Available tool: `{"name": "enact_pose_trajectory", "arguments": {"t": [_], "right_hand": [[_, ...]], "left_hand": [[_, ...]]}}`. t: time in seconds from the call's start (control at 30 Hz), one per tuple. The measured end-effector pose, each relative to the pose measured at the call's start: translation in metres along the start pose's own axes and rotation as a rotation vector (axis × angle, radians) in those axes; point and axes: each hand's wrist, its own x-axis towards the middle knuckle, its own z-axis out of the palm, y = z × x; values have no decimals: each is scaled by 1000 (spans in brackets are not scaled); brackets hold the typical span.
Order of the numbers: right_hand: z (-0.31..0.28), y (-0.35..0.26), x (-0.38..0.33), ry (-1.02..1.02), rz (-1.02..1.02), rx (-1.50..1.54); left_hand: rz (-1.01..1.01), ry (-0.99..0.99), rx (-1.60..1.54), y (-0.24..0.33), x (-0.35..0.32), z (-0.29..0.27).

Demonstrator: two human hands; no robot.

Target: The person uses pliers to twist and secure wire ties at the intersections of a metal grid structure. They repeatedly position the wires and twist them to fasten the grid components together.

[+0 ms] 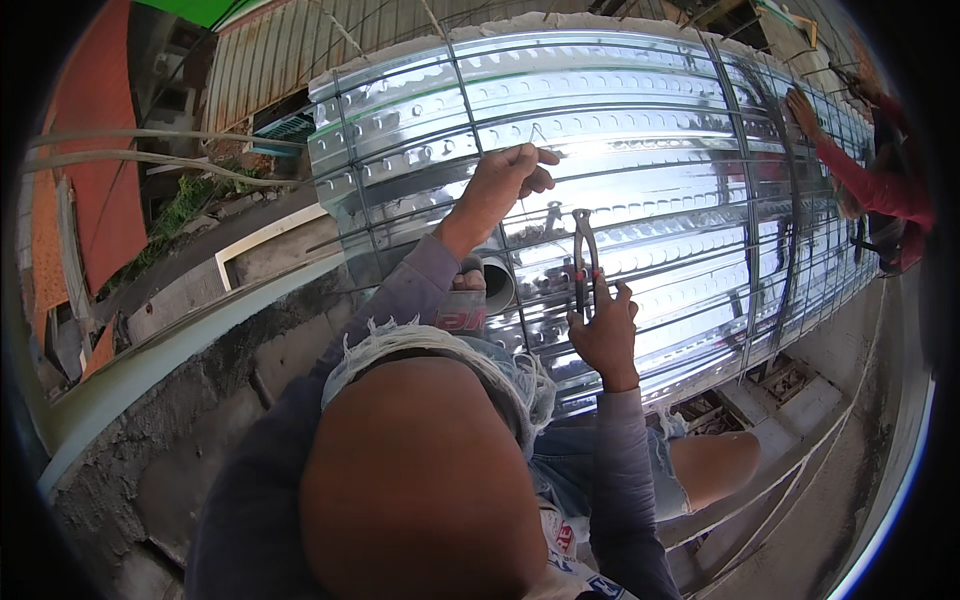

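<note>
My left hand is closed in a pinch, with a thin bent tie wire sticking up from its fingertips. Below it runs a grid of dark steel bars laid over shiny ribbed metal decking. In my right hand is a pair of end-cutting pincers with red and black handles. Their head points away from me, over the decking, and the jaws look closed or nearly so. Part of the handles is hidden by my fingers.
A round pipe end opens beside my foot. At the far right another person in a red sleeve reaches over the bars. A rough block wall edges the left, with a drop beyond. Ropes hang at the lower right.
</note>
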Motion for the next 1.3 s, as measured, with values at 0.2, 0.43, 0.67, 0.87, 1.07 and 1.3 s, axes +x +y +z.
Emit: {"name": "enact_pose_trajectory", "arguments": {"t": [0.2,0.43,0.67,0.87,1.07,1.3], "right_hand": [[-61,-62,51,511,-239,905],[-98,-90,67,194,-233,864],[-55,-64,99,286,-398,934],[-58,-59,101,279,-301,889],[-53,-83,90,65,-310,865],[-22,-88,97,280,-367,646]], "left_hand": [[106,-220,14,8,-15,28],[145,-165,454,6,-14,35],[155,-188,358,-13,-14,34],[135,-43,410,-5,-3,14],[184,9,149,-9,-4,22],[123,208,57,-12,-1,21]]}}
